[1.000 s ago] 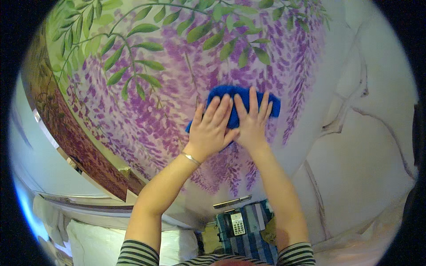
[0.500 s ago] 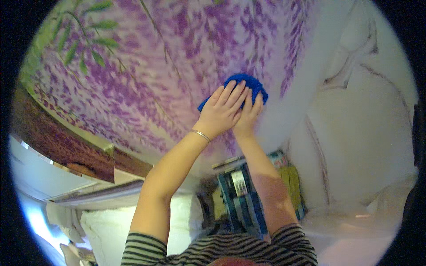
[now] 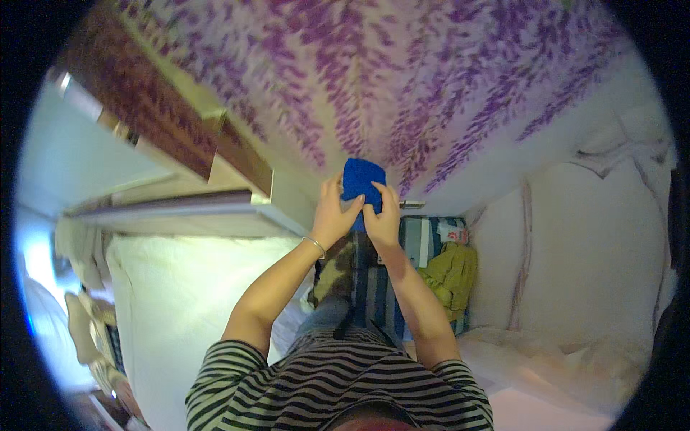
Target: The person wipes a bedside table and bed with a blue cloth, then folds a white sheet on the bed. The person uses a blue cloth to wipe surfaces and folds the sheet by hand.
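A folded blue cloth (image 3: 363,179) is held up between my two hands, in front of a wall (image 3: 287,79) printed with purple hanging flowers. My left hand (image 3: 335,215), with a silver bangle at the wrist, grips the cloth's left edge, thumb toward the middle. My right hand (image 3: 382,215) pinches its right and lower side. Both thumbs almost meet at the bottom of the cloth. Whether the cloth touches the wall cannot be made out.
At left, a brown shelf (image 3: 140,93) juts along the wall above a bed with a white cover (image 3: 201,302). Below my hands lie a blue striped thing (image 3: 377,287) and an olive-green cloth (image 3: 451,280). A pale, brown-lined covering (image 3: 589,251) hangs at right.
Before, both hands lay overlapped, pressing the cloth flat on the flowered wall. Now they have come lower and closer to me, side by side, holding the folded cloth by its edges. My view has shifted.
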Available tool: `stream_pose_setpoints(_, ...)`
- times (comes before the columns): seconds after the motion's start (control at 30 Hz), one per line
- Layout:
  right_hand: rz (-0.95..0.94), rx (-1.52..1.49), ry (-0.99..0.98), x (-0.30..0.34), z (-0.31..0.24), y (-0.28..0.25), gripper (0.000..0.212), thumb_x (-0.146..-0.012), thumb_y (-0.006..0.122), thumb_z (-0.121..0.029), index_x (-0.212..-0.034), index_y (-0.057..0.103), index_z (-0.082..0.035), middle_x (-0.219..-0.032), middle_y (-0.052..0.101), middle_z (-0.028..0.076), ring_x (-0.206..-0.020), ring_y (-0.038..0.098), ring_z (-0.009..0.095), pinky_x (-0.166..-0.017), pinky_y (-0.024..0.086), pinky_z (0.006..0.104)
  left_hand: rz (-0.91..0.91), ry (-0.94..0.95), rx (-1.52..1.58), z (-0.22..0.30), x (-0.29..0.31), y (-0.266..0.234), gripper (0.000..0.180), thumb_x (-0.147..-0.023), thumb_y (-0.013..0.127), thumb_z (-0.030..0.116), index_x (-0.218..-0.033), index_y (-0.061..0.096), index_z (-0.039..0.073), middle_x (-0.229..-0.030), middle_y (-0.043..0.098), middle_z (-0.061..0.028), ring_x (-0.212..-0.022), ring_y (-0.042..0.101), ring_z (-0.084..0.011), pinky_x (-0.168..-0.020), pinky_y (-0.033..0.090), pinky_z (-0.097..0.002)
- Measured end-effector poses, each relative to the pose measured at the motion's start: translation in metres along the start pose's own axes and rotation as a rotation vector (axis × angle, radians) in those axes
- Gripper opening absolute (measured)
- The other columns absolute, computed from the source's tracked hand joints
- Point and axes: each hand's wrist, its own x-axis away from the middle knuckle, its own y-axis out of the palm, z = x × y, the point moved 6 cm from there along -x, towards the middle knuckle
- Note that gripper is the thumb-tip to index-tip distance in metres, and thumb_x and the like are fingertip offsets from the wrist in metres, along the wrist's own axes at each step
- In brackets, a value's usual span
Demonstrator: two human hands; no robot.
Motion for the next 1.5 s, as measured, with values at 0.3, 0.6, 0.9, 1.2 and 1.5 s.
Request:
stream_pose_setpoints(0.3, -0.433, -0.018, -0.158, 0.108, -0.017, -0.019, 0.042, -0.080, 0.062, -0.018, -0.116, 0.053, 0.000, -0.124, 0.051, 0.022, -0.110, 0.052, 0.040, -0.092, 0.044, 0.0435, 0.112, -0.205, 0.052, 0.012, 0.144, -0.021, 0.021, -0.092, 0.053, 0.018, -0.103, 0.056, 0.000, -0.091, 0.061, -0.0161, -0.084, 0.058, -0.0216, -0.076, 0.045, -0.0328)
stream_pose_setpoints(0.6, -1.122, -0.321, -0.014, 0.291, -0.046, -0.010, 0.074, -0.078, 0.071, -0.028, -0.138, 0.034, -0.005, -0.130, 0.047, 0.020, -0.111, 0.053, 0.028, -0.089, 0.045, 0.0364, 0.419, -0.635, 0.338, 0.007, 0.370, -0.039, 0.028, -0.093, 0.053, 0.024, -0.104, 0.056, -0.001, -0.087, 0.059, -0.0117, -0.080, 0.056, -0.0188, -0.075, 0.045, -0.0322)
stream_pose_setpoints(0.9, -1.459, -0.558, 0.160, 0.434, -0.108, 0.020, 0.031, -0.095, 0.052, -0.014, -0.123, 0.052, -0.002, -0.117, 0.057, 0.011, -0.103, 0.055, 0.020, -0.087, 0.046, 0.0336, 0.821, -0.693, 0.098, 0.060, 0.541, -0.125, 0.028, -0.093, 0.051, 0.028, -0.093, 0.055, -0.001, -0.077, 0.057, -0.0163, -0.069, 0.056, -0.0250, -0.064, 0.044, -0.0362)
stream_pose_setpoints(1.2, -1.640, -0.316, -0.084, 0.641, -0.173, 0.017, 0.027, -0.094, 0.054, -0.020, -0.111, 0.060, 0.000, -0.099, 0.065, 0.006, -0.089, 0.058, 0.016, -0.083, 0.045, 0.0285, 1.509, -0.822, 0.002, 0.105, 0.815, -0.152, 0.030, -0.094, 0.051, 0.028, -0.088, 0.053, -0.002, -0.074, 0.055, -0.0140, -0.068, 0.050, -0.0182, -0.064, 0.043, -0.0328)
stream_pose_setpoints(1.5, -2.126, -0.461, -0.146, 0.888, -0.204, -0.090, 0.036, -0.096, 0.051, -0.023, -0.127, 0.047, -0.005, -0.115, 0.058, 0.011, -0.102, 0.056, 0.021, -0.089, 0.044, 0.0328, 1.768, -0.877, 0.392, 0.134, 1.025, -0.083, 0.028, -0.094, 0.052, 0.026, -0.109, 0.055, 0.003, -0.082, 0.060, -0.0032, -0.076, 0.055, -0.0122, -0.068, 0.046, -0.0281)
